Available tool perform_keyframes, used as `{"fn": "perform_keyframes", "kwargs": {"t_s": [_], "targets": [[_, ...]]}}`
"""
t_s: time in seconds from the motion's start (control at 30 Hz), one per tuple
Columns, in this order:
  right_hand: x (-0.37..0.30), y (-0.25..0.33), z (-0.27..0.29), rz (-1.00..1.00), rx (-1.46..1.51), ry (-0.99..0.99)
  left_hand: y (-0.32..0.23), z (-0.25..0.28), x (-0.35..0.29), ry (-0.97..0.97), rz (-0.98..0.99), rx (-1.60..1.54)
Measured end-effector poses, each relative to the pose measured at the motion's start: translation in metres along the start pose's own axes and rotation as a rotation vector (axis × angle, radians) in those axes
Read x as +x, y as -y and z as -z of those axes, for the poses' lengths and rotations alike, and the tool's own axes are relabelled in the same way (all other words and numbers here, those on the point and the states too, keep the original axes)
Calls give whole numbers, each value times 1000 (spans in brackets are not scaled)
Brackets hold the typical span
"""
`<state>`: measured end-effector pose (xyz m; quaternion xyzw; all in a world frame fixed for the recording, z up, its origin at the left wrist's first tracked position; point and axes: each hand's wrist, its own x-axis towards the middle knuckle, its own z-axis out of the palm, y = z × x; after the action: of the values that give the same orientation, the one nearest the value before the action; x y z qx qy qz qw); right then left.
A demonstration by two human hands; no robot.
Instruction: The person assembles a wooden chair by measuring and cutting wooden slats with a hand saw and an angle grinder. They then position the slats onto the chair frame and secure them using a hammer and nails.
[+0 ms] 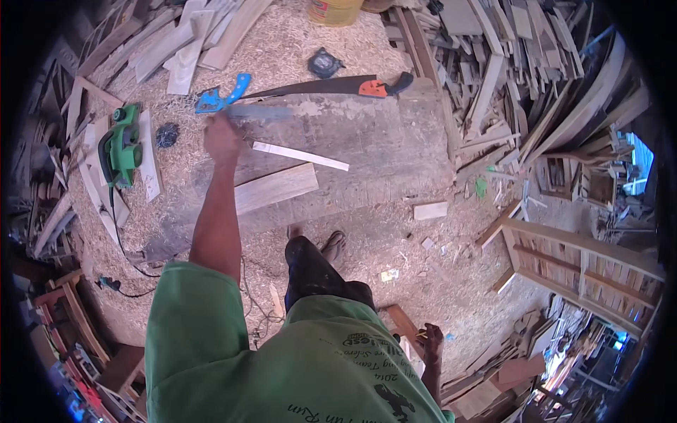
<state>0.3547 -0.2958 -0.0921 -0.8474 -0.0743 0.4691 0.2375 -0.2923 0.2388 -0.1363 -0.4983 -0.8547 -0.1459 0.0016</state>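
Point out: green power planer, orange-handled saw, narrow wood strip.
green power planer (127,149), head view, on its green body
orange-handled saw (326,86), head view, on the dark blade
narrow wood strip (301,156), head view, middle of its upper face

Your green shirt (282,374) carried several lines of dark printed lettering (371,358), digits among them, across the front, near a dark printed figure (396,400); on the yellow bucket (352,15) at the top edge, you had reddish label print (328,8) too small to read

Littered floor (444,299), bluish opening (640,163) perhaps.
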Motion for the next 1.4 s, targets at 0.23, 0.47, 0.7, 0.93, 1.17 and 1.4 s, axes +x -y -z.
{"fn": "perform_keyframes", "kwargs": {"t_s": [0.23,0.47,0.7,0.93,1.17,1.4], "targets": [[-12,10,-26,-20,42,44,-24,2,-124,93,-522,-395],[-17,111,-67,254,-129,17,-41,-20,-153,77,-492,-420],[-19,204,-131,433,-26,270,-46,-19,-160,47,-480,-382],[-31,270,-246,631,-117,547,-48,-22,-162,15,-476,-381],[-39,304,-345,918,-346,544,-47,-20,-163,-27,-489,-373],[-34,336,-403,1020,-512,441,-53,-15,-167,-87,-495,-303]]}}
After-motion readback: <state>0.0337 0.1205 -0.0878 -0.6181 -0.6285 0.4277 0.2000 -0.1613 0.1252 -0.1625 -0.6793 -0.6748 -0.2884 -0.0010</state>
